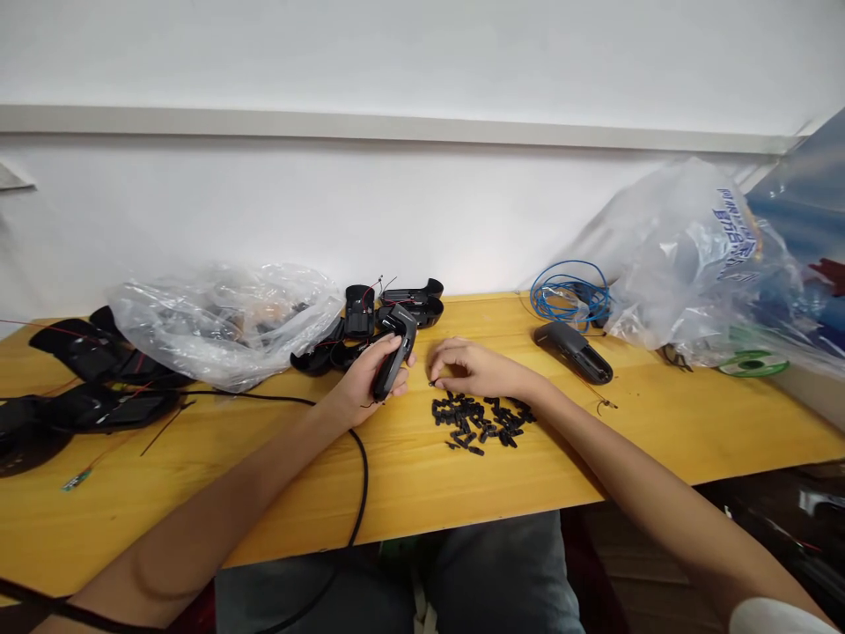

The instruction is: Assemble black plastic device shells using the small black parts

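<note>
My left hand [371, 374] is closed around an angled black plastic housing [398, 348], tilted above the table. To its right, my right hand [472, 365] pinches a small black plastic piece [432, 382] between thumb and fingertips. Just below that hand lies a loose pile of small black pieces [479, 421], all much alike. Behind my left hand several black housings [360, 308] with thin red and black wires rest against each other. The exact shape of the pinched piece is too small to make out.
A clear plastic bag [231, 326] and more wired black housings [85, 370] fill the left. A black cable [365, 475] crosses the table [277, 493]. At right are a black housing [574, 352], coiled blue wire [569, 295], a large plastic bag [700, 255] and a green spool [753, 363].
</note>
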`<control>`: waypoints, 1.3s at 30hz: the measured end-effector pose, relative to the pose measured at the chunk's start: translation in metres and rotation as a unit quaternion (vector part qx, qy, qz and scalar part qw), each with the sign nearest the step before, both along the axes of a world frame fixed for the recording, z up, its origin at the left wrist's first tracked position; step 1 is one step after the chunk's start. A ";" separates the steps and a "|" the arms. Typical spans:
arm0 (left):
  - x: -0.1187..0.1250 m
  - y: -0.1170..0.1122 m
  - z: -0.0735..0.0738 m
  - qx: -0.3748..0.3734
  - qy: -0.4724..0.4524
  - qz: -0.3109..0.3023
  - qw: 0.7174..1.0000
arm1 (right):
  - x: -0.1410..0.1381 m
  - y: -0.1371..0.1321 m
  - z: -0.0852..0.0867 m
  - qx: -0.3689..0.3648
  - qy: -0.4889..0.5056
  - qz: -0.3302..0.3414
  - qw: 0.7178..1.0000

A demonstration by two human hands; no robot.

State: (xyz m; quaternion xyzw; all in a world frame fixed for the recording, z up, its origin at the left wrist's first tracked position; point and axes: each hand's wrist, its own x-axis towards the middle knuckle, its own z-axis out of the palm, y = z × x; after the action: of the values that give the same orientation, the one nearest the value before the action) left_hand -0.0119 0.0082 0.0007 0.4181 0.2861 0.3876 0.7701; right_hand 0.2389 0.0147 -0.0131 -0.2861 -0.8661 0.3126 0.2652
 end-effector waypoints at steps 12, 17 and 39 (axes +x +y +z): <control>0.008 -0.008 -0.005 0.048 0.035 0.081 0.995 | -0.026 -0.016 0.005 -0.317 0.305 -0.074 0.895; 0.009 -0.009 -0.006 0.047 0.047 0.109 0.992 | -0.031 -0.020 0.003 -0.406 0.376 -0.120 0.824; 0.016 -0.014 -0.010 0.104 0.146 0.201 0.963 | -0.038 -0.036 0.018 -0.493 0.419 -0.182 0.740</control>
State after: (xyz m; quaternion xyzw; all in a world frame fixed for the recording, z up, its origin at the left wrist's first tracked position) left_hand 0.0039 -0.0061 -0.0094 0.4816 0.4319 0.4970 0.5784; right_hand 0.2004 -0.0213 0.0046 -0.3690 -0.3237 0.7301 0.4754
